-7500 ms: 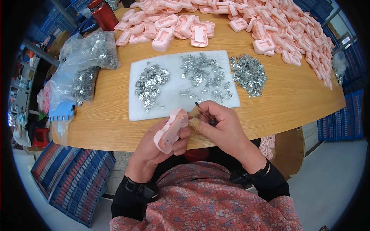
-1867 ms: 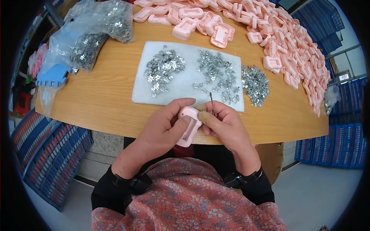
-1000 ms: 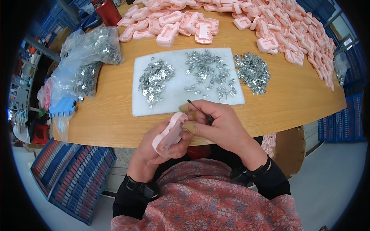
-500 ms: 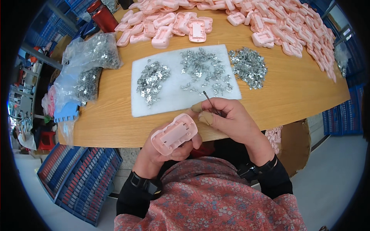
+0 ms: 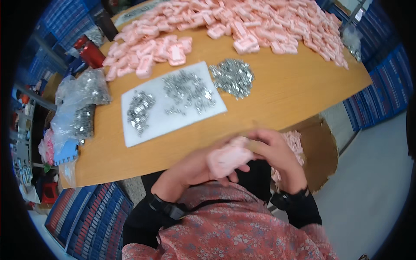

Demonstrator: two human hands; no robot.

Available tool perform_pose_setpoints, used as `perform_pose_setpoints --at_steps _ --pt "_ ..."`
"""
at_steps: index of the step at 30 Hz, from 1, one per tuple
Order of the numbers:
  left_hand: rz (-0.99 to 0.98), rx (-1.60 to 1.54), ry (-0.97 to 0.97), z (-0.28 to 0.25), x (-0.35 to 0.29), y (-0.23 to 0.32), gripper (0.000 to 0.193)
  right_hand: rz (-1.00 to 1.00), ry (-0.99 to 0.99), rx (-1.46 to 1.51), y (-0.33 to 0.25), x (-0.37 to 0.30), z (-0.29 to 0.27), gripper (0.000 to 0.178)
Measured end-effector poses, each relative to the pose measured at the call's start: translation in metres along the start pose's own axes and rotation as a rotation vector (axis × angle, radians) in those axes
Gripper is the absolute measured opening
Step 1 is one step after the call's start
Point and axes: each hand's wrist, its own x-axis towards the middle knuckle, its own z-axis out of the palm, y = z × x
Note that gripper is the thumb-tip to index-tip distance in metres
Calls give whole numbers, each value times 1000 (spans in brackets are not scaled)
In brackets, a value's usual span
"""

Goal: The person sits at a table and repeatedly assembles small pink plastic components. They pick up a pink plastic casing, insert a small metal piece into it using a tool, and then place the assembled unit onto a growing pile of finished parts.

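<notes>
Both hands are close to my chest, below the front edge of the wooden table [image 5: 277,95]. My left hand [image 5: 190,169] holds a pink plastic case [image 5: 227,158], which is blurred by motion. My right hand [image 5: 273,149] touches the case's right end, fingers curled on it. The thin metal tool seen before is hidden or too blurred to make out. A white mat [image 5: 171,102] on the table carries two heaps of small metal parts [image 5: 186,91], with a third heap [image 5: 232,76] lying on the wood to its right.
A large pile of pink plastic cases [image 5: 242,21] covers the far side of the table. Clear bags of metal parts [image 5: 82,104] sit at the left edge. A cardboard box [image 5: 316,151] with pink cases stands by my right. Blue crates [image 5: 86,216] are stacked on the floor.
My hands have pulled the pink case back from the table edge toward my chest and to the right. The view has swung left, and the thin tool no longer shows.
</notes>
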Motion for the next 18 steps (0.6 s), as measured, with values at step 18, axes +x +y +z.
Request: perform_pose_setpoints --at_steps 18 --pt "447 1458 1216 -100 -14 188 48 -144 788 -260 124 -53 -147 16"
